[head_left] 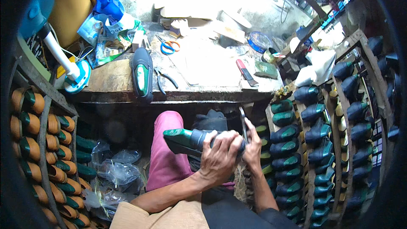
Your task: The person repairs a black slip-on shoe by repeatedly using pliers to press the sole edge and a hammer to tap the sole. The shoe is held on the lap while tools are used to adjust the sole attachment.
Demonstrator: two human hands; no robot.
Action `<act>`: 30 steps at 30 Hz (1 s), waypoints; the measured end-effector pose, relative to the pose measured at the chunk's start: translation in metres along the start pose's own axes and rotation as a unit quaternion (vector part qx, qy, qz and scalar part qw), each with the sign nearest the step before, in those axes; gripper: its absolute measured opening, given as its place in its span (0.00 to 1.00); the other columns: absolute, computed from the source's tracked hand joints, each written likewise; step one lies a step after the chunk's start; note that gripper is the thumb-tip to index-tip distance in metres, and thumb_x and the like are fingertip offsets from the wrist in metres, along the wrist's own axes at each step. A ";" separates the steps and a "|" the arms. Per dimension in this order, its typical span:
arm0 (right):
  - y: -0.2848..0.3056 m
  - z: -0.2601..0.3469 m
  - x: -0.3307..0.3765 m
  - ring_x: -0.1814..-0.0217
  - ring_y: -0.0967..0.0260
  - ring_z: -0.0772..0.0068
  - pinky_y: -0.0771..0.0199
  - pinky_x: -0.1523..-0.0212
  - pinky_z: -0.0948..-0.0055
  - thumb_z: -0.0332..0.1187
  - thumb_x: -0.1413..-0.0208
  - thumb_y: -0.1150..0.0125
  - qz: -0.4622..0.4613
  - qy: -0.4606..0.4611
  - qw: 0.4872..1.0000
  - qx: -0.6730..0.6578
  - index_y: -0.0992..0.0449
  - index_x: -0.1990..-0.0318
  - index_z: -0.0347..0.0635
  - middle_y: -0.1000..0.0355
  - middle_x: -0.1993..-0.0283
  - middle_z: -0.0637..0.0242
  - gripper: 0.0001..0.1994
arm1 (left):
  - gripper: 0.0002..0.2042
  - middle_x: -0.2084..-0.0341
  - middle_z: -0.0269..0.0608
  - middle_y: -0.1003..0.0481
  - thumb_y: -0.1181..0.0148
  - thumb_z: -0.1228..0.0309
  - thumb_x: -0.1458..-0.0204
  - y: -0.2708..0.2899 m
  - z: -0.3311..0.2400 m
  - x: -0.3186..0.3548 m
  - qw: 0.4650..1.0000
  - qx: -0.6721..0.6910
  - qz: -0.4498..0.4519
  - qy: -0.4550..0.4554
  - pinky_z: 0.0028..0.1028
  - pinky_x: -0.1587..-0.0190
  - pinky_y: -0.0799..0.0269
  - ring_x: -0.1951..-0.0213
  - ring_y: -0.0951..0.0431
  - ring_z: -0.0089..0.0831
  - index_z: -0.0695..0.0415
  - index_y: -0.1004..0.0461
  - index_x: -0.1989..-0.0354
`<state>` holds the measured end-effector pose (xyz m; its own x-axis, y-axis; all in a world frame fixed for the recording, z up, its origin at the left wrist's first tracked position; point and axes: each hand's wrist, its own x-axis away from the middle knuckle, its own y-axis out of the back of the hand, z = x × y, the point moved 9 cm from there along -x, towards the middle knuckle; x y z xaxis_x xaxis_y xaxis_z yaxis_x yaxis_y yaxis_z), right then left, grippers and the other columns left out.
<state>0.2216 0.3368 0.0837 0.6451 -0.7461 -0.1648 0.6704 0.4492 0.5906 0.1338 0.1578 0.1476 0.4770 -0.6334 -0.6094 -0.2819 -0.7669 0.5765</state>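
Note:
My left hand (220, 154) grips a dark shoe on a green last (186, 139), lying sideways over my pink-trousered lap, toe pointing left. My right hand (253, 144) holds a thin dark blade-like tool (243, 123) upright against the shoe's heel end. The two hands touch around the shoe's back. Another dark shoe with a green insole (142, 76) lies on the wooden workbench (110, 80) ahead.
Scissors with orange and blue handles (168, 46), pliers (165, 78), a red-handled knife (245, 71) and a blue tin (259, 40) lie on the bench. Racks of green-and-dark shoes (322, 144) stand at right, tan-and-green ones (38, 144) at left. A blue-and-white lamp (63, 59) stands at left.

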 end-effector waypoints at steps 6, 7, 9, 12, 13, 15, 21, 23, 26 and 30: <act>-0.035 -0.014 -0.116 0.55 0.24 0.40 0.21 0.49 0.45 0.26 0.48 0.35 -0.069 0.134 0.975 0.165 0.21 0.33 0.42 0.27 0.58 0.47 0.30 | 0.36 0.22 0.59 0.33 0.31 0.50 0.32 -0.096 0.028 0.044 0.944 0.012 0.329 0.025 0.60 0.18 0.45 0.18 0.38 0.58 0.61 0.30 0.23; -0.046 -0.028 -0.138 0.47 0.23 0.30 0.20 0.45 0.41 0.27 0.47 0.34 -0.050 0.098 0.976 0.189 0.22 0.34 0.39 0.25 0.50 0.40 0.29 | 0.30 0.29 0.57 0.26 0.32 0.54 0.30 -0.088 0.035 0.035 0.951 0.074 0.299 0.033 0.58 0.21 0.39 0.24 0.30 0.56 0.60 0.25 0.27; -0.061 -0.034 -0.169 0.44 0.24 0.25 0.20 0.42 0.37 0.29 0.45 0.35 -0.104 0.138 0.970 0.173 0.23 0.34 0.39 0.29 0.41 0.34 0.28 | 0.24 0.38 0.55 0.19 0.32 0.57 0.29 -0.057 0.063 0.009 0.968 0.150 0.191 0.058 0.55 0.26 0.30 0.31 0.21 0.54 0.61 0.21 0.33; -0.082 -0.054 -0.206 0.47 0.23 0.22 0.18 0.48 0.33 0.30 0.42 0.35 -0.068 0.114 0.972 0.192 0.27 0.31 0.42 0.31 0.41 0.32 0.29 | 0.25 0.43 0.55 0.16 0.30 0.55 0.30 -0.055 0.136 -0.018 0.951 0.089 0.257 0.146 0.46 0.32 0.23 0.37 0.16 0.53 0.63 0.19 0.36; -0.087 -0.057 -0.215 0.52 0.22 0.21 0.18 0.51 0.32 0.31 0.42 0.35 -0.054 0.108 0.968 0.221 0.26 0.31 0.42 0.31 0.41 0.30 0.28 | 0.27 0.43 0.56 0.15 0.31 0.52 0.29 -0.062 0.162 -0.018 0.931 0.080 0.300 0.190 0.43 0.33 0.22 0.37 0.16 0.51 0.64 0.20 0.36; -0.091 -0.052 -0.219 0.52 0.21 0.22 0.17 0.51 0.33 0.39 0.38 0.32 -0.019 0.143 0.963 0.227 0.26 0.31 0.41 0.32 0.39 0.28 0.29 | 0.40 0.40 0.65 0.16 0.32 0.40 0.31 -0.091 0.195 0.009 0.809 0.174 0.472 0.303 0.45 0.31 0.23 0.36 0.16 0.54 0.70 0.24 0.31; -0.040 -0.058 -0.145 0.52 0.17 0.39 0.15 0.50 0.46 0.38 0.35 0.29 -0.146 0.139 0.962 0.186 0.21 0.38 0.39 0.24 0.44 0.48 0.21 | 0.55 0.34 0.68 0.24 0.20 0.42 0.43 -0.106 0.192 0.050 0.768 0.245 0.503 0.312 0.40 0.30 0.24 0.35 0.19 0.49 0.67 0.41 0.18; -0.024 -0.093 -0.105 0.59 0.17 0.48 0.16 0.55 0.51 0.35 0.34 0.29 -0.200 0.091 0.966 0.135 0.18 0.45 0.40 0.22 0.50 0.55 0.15 | 0.50 0.40 0.60 0.21 0.15 0.55 0.42 -0.101 0.185 0.049 0.782 0.273 0.451 0.334 0.36 0.36 0.19 0.43 0.15 0.38 0.63 0.41 0.18; -0.031 -0.182 -0.065 0.62 0.19 0.48 0.19 0.57 0.49 0.36 0.37 0.28 -0.139 -0.038 0.984 0.107 0.19 0.52 0.37 0.22 0.61 0.53 0.13 | 0.47 0.35 0.59 0.23 0.15 0.59 0.42 -0.092 0.176 0.062 0.740 0.376 0.359 0.428 0.34 0.36 0.21 0.38 0.19 0.36 0.64 0.38 0.20; -0.075 -0.313 -0.032 0.51 0.14 0.41 0.16 0.46 0.48 0.43 0.42 0.25 0.008 -0.249 0.963 0.107 0.17 0.48 0.34 0.15 0.58 0.46 0.22 | 0.47 0.29 0.47 0.26 0.19 0.62 0.39 -0.089 0.178 0.072 0.703 0.495 0.230 0.456 0.36 0.24 0.31 0.29 0.26 0.36 0.62 0.41 0.16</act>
<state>0.2658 0.4813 -0.2027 0.3626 -0.9073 0.2130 0.5374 0.3903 0.7476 0.0453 0.1624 -0.0442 0.3541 -0.8548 0.3793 -0.8073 -0.4842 -0.3375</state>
